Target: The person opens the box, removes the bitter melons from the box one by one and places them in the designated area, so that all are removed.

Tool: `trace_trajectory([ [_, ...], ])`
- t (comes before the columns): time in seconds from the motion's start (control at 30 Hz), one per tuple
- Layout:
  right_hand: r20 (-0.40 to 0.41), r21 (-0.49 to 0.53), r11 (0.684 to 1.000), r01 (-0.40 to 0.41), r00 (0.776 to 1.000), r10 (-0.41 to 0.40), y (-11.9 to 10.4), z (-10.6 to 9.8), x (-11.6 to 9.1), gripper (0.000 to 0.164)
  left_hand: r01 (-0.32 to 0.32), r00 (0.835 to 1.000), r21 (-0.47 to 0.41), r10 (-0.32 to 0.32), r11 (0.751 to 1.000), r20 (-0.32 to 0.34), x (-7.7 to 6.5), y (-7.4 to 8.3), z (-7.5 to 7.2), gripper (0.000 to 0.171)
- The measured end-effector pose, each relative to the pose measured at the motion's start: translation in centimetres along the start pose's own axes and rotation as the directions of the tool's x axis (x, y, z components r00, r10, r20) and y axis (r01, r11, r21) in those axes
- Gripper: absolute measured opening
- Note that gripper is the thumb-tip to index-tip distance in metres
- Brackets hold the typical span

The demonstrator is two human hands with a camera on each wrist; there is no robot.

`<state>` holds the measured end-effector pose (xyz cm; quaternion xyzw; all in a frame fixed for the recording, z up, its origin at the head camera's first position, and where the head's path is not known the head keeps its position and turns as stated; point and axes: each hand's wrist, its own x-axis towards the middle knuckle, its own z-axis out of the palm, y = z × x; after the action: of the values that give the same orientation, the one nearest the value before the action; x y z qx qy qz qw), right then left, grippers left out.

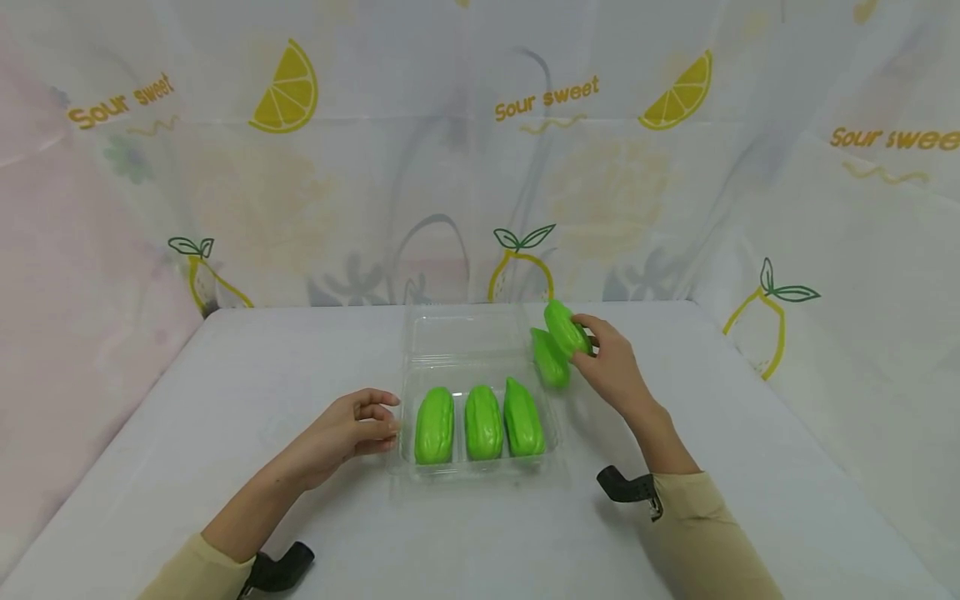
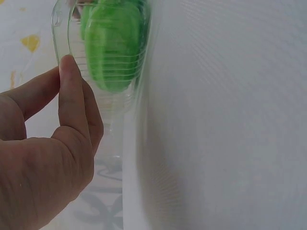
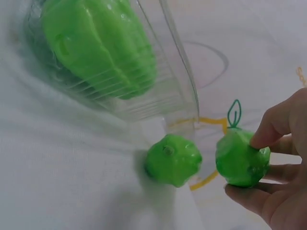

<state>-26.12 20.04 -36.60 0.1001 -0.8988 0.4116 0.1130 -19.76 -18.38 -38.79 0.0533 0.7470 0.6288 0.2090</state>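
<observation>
One fruit (image 1: 567, 328) of five is aloft in the right hand (image 1: 613, 371)!
It's glossy, ridged, bright green, gripped between thumb and fingers near the tabletop (image 1: 262, 375)'s far edge; a second fruit (image 1: 550, 360) lies close by, beside the one clear box (image 1: 480, 471), where three more fruits (image 1: 483, 422) sit in a row, and the left hand (image 1: 341, 437) pinches that box's left rim.

Lemon-print backdrop (image 1: 352, 179), seemingly fabric; white tabletop (image 1: 285, 367)
</observation>
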Motion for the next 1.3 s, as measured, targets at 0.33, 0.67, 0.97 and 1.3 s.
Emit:
trace_trajectory([
  [0.33,0.008,-0.073,0.992,-0.102,0.995,0.103,1.7,0.2,0.3,0.058,-0.003,1.000,-0.008,0.003,1.000,0.002,0.0,-0.1,-0.1,0.052],
  [0.67,0.042,-0.197,0.974,-0.113,0.991,0.124,3.1,0.6,0.5,0.059,0.000,1.000,-0.007,0.000,1.000,-0.004,0.0,-0.1,-0.1,0.051],
  [0.97,0.097,-0.236,0.967,-0.099,0.987,0.125,3.5,0.8,0.6,0.062,-0.001,1.000,-0.009,0.001,1.000,-0.003,0.0,-0.2,0.0,0.052],
  [1.3,0.119,-0.243,0.963,-0.120,0.981,0.152,3.3,0.8,0.4,0.065,-0.003,1.000,-0.015,0.003,1.000,0.000,0.1,-0.1,0.0,0.051],
])
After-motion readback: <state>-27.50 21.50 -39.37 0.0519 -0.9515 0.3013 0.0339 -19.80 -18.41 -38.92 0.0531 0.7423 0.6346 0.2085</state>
